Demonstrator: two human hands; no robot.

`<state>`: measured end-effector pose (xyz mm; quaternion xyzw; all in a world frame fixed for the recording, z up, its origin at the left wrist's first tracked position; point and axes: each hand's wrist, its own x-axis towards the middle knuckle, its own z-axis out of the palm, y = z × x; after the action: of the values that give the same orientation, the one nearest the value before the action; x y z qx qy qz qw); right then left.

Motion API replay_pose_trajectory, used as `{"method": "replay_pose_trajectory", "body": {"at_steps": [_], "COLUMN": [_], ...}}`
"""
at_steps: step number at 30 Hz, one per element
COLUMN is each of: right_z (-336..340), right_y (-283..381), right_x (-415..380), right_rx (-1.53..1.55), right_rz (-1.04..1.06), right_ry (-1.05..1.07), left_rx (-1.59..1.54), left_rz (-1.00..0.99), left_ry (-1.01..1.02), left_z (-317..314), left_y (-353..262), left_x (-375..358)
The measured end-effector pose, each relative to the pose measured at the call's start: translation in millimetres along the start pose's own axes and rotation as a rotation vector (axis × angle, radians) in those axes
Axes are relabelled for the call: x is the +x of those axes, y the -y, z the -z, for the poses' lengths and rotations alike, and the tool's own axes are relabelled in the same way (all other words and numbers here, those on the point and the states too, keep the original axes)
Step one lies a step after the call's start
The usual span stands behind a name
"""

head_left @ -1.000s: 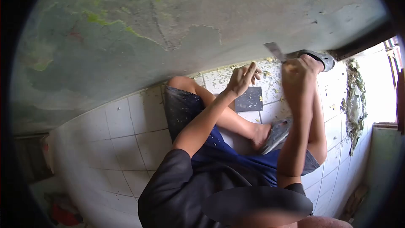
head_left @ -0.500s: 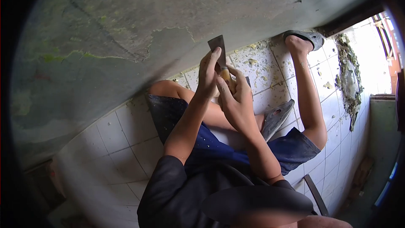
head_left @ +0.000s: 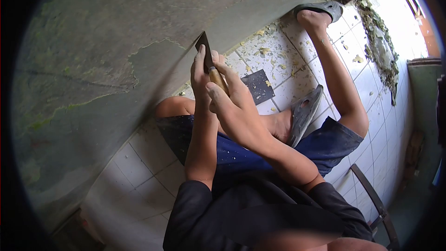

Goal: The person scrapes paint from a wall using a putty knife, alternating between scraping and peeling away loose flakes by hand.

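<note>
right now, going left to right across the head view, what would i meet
jagged paint edge on the wall → scraper → dark square → shoe nearer the lap → long strip of debris

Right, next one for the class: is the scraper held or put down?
Held. The right hand grips the handle of the scraper, and the left hand is at its blade.

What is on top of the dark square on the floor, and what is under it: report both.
On the dark square lie a yellowish flake and small pale specks. White floor tiles show around it; whatever is under it is covered and cannot be seen.
</note>
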<state>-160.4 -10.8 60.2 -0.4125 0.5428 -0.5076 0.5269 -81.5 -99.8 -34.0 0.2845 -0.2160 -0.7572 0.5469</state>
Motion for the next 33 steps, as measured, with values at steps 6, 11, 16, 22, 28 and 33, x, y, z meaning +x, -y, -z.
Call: {"method": "replay_pose_trajectory", "body": {"at_steps": [6,11,16,22,28,33], "right_z": [-4,-7,-12,-19,-19,-19], "right_y": [4,9,9,11,15,21], "right_x": [-2,0,2,1,2,3], "right_rx": [-0.053,-0.016,-0.014,-0.120,-0.219,-0.254], "right_rz": [0.066,0.037,0.020,0.015,0.080,0.076], "right_ry": [-0.013,-0.014,-0.031,-0.044,-0.030,-0.008], "left_rx": [0.123,0.027,0.018,-0.089,-0.178,-0.222], "left_rz": [-0.040,0.032,0.057,0.115,0.092,0.118], "left_ry": [-0.099,0.008,0.032,0.148,0.195,0.209], "left_z": [-14,-23,-18,-3,-7,-7], "left_y": [-7,-14,-15,-19,-21,-22], "left_x": [-3,-3,4,11,10,11]}}
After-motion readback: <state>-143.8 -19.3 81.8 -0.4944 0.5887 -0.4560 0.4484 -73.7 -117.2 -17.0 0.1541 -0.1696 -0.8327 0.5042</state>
